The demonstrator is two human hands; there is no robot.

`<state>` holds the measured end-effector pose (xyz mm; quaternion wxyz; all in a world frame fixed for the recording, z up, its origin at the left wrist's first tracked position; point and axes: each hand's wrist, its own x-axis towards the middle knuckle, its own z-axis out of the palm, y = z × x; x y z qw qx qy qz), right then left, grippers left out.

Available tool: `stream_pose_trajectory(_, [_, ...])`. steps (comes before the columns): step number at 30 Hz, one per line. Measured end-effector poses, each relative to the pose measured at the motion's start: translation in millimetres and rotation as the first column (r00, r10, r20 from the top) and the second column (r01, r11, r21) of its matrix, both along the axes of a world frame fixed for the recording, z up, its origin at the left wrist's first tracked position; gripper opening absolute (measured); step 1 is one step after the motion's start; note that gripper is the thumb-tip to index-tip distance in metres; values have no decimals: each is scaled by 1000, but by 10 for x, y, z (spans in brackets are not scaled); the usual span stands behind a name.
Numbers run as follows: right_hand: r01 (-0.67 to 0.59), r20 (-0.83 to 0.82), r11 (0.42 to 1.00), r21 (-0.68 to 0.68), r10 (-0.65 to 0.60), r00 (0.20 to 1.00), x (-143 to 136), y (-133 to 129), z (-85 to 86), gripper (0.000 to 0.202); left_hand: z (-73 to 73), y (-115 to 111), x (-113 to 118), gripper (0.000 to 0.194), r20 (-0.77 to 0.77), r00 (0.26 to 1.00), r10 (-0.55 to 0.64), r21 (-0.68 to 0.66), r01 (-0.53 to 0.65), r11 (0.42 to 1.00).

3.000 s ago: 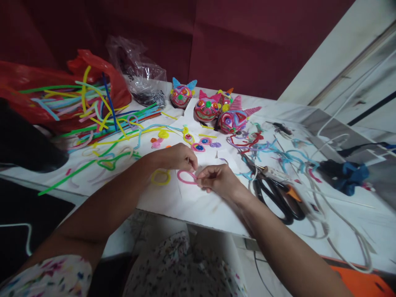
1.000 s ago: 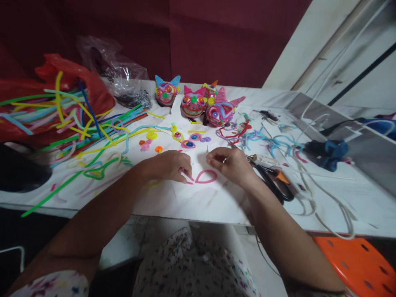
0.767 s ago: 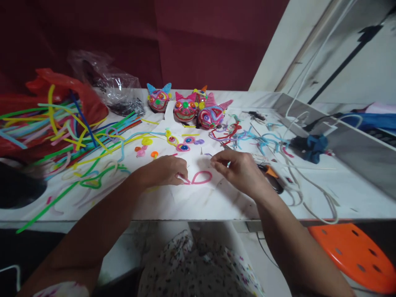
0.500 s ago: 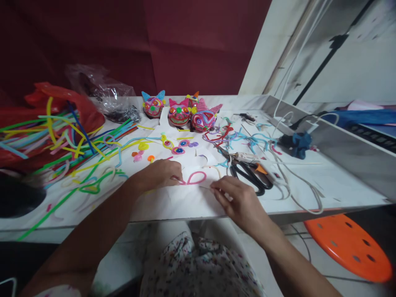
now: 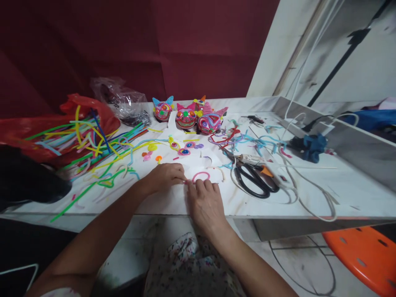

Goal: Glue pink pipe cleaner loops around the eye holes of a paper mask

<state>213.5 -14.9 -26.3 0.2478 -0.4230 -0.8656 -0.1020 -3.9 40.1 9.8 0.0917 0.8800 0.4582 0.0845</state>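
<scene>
Four colourful figures (image 5: pixel 185 118) stand beyond your hands; black-handled scissors (image 5: pixel 257 178) lie rightward. The pink loop (image 5: pixel 202 173) sits just past your right hand (image 5: pixel 206 202), near your left hand (image 5: pixel 167 177). Both hands' fingers bunch narrowly; I can't tell what they grip.

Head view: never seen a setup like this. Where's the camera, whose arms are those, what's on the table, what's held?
There's no machine here: these are a person's bare arms, seen by one camera worn on their head, looking forward and down. The left hand and right hand meet near the front edge of the white table, fingers close to a pink loop. Exactly what they pinch is too small to tell. Farther back sit colourful cat-eared heads. To the left, pipe cleaners spill from a red plastic bag; to the right lie black-handled scissors.
</scene>
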Motion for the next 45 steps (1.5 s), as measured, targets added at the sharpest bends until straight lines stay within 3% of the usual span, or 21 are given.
stream_pose_trajectory(6, [-5, 0, 1000, -31, 5, 1000, -49, 21, -21, 10, -83, -1, -11, 22, 91, 996, -15, 15, 14, 1000])
stream_pose_trajectory(9, [6, -7, 999, -46, -6, 1000, -28, 16, -18, 8, -66, -7, -52, 24, 240, 970, -26, -29, 34, 999])
stream_pose_trajectory(11, [0, -24, 999, -50, -1, 1000, -18, 13, -23, 9, -18, -15, -117, 33, 378, 925, 33, -11, -31, 999])
stream_pose_trajectory(14, [-15, -50, 999, -46, 13, 999, -6, 8, -36, 13, 60, -39, -243, 40, 487, 852, 193, 66, -256, 964])
stream_pose_trajectory(17, [-23, -54, 999, -38, 20, 998, 6, 2, -44, 17, 51, -75, -324, 38, 437, 855, 280, 74, -344, 936])
stream_pose_trajectory(23, [-38, -45, 998, -44, 36, 998, 35, -4, -41, 24, -184, -138, -309, 35, 263, 932, 248, 20, -262, 965])
stream_pose_trajectory(26, [-49, -50, 998, -50, 46, 998, 40, -2, -40, 23, -235, -152, -320, 31, 241, 944, 225, 8, -234, 972])
stream_pose_trajectory(38, [-71, -58, 997, -37, 69, 996, 73, 17, -71, 26, -218, -183, -396, 19, 259, 951, 168, 27, -181, 983])
stream_pose_trajectory(42, [-87, -61, 993, -76, 82, 995, 77, 13, -46, 24, -185, -204, -363, 20, 298, 929, 220, -32, -220, 975])
stream_pose_trajectory(45, [-88, -50, 991, -103, 84, 995, 77, 8, -27, 27, -175, -209, -289, 31, 361, 871, 333, -115, -312, 943])
